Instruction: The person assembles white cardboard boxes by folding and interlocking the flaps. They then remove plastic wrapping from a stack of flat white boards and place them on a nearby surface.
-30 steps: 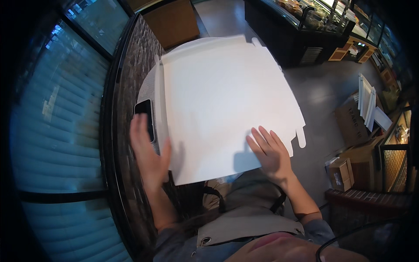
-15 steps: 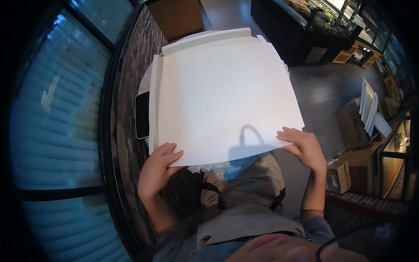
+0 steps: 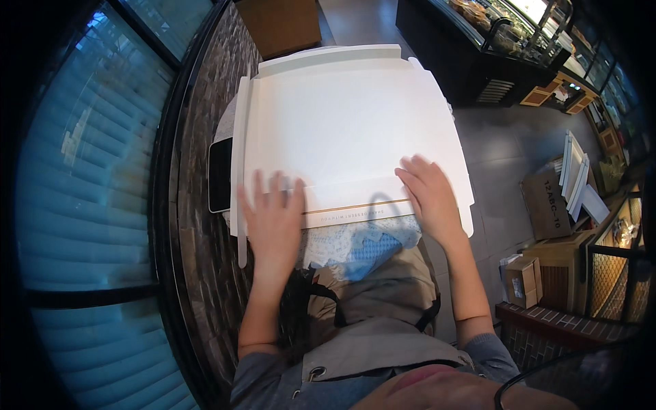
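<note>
A large white cardboard sheet with folded edge flaps (image 3: 362,123), like a flat box blank, lies on a cloth-covered table. Its near flap (image 3: 348,208) is bent up and inward, showing a thin gold line and small print. My left hand (image 3: 273,215) rests at the left part of this flap with its fingers spread forward, slightly blurred. At the flap's right part my right hand (image 3: 430,198) lies with its fingers stretched out over the board, also a little blurred. The far flap and the left flap stand partly raised.
A dark tablet or phone (image 3: 220,175) lies at the table's left edge, by the brick-patterned wall. The patterned tablecloth (image 3: 362,246) hangs at the near side. Cardboard boxes (image 3: 547,205) holding white panels stand on the floor to the right. A display counter (image 3: 471,55) is at the far right.
Both hands have moved from the sheet's near corners inward and away from me. The near edge is now folded up, showing its printed strip and more tablecloth beneath.
</note>
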Tool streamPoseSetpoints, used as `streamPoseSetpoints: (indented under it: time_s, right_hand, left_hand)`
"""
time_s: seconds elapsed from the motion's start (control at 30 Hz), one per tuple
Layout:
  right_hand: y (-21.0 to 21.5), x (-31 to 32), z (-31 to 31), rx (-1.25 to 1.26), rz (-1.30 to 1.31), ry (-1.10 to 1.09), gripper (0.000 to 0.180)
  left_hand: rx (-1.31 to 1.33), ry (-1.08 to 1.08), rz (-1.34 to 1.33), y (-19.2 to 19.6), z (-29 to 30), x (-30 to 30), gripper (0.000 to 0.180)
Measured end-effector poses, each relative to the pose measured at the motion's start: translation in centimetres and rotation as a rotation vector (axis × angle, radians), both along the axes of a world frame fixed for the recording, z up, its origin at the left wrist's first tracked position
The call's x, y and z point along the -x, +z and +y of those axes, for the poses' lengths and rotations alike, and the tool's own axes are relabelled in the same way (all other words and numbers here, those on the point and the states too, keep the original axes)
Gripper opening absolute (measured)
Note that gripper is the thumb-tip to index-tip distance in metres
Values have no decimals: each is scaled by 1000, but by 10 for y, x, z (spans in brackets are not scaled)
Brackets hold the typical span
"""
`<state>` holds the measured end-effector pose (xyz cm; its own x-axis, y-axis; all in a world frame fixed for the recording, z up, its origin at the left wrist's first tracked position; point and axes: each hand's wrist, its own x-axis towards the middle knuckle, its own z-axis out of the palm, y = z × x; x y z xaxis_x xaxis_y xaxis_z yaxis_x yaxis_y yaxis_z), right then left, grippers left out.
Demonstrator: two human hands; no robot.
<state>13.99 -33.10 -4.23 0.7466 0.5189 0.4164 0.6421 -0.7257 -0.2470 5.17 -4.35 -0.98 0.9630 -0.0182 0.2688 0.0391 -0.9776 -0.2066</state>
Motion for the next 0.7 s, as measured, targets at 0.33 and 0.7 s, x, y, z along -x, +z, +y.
streamPoseSetpoints:
  time_s: [0.33, 0.7]
  right_hand:
    - [14, 8, 2, 102, 64, 77, 72]
    - [-2, 54, -1, -3, -32, 23, 50]
  left_hand:
    - [466, -286, -67, -4, -19, 3, 65]
    - [527, -425, -136, -22, -33, 24, 38]
